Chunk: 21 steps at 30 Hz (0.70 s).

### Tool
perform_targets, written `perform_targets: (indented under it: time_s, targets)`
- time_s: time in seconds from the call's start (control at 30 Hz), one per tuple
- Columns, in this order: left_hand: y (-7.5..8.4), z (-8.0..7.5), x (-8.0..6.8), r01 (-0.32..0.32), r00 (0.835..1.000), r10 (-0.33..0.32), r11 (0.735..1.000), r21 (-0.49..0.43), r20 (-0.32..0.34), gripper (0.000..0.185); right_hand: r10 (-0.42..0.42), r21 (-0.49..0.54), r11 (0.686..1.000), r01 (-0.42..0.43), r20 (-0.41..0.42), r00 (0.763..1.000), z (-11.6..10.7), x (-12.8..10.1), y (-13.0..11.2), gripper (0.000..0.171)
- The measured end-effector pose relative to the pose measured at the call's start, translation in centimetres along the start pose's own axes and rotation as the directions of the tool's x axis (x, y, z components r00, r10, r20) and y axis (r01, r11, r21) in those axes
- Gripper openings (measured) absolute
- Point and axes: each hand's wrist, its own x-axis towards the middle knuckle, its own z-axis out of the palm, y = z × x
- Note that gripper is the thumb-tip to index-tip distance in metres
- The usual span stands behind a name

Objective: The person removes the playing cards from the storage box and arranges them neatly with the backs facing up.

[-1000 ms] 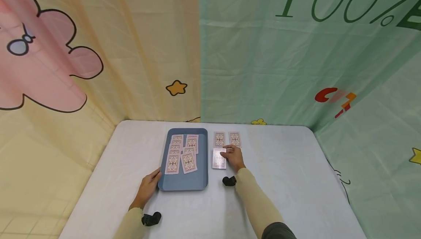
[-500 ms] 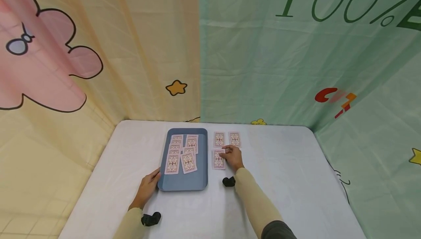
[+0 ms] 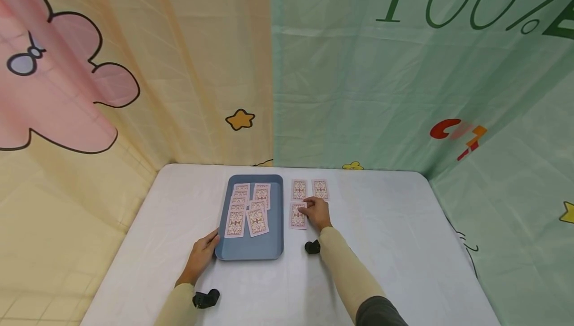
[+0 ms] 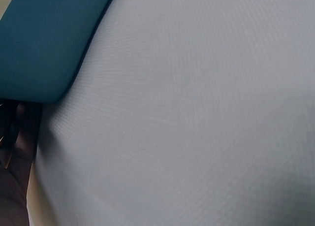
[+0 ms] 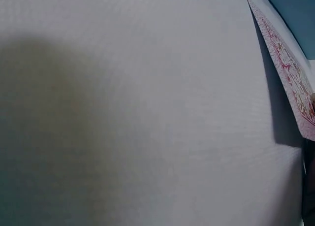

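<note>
Fingers mostly straight, the left hand (image 3: 202,257) touches the tray (image 3: 251,249), presumably to steady it, while the right hand (image 3: 319,214) pinches a card (image 3: 296,219) by its edge, likely for control, partly raised off the table (image 3: 385,236) beside the tray.

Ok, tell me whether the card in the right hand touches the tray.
Apart. The head view shows a narrow strip of white cloth between the card and the tray.
</note>
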Motion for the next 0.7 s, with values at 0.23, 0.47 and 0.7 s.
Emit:
perform_targets:
  time_s: [0.23, 0.47, 0.7]
  targets:
    - [0.11, -0.10, -0.08, 0.011, 1.000, -0.011, 1.000, 0.001, 0.001, 0.044, -0.034, -0.026, 0.999, 0.034, -0.007, 0.999, 0.16, 0.08, 0.21, 0.030]
    - [0.16, -0.11, -0.04, 0.010, 1.000, -0.010, 1.000, 0.012, 0.003, 0.045, -0.040, -0.010, 0.999, 0.040, -0.023, 0.999, 0.14, 0.01, 0.42, 0.030]
    - [0.09, -0.08, 0.01, 0.015, 1.000, -0.015, 1.000, 0.011, 0.006, 0.045, 0.014, 0.016, 1.000, -0.013, -0.052, 0.999, 0.43, -0.29, 0.28, 0.030]
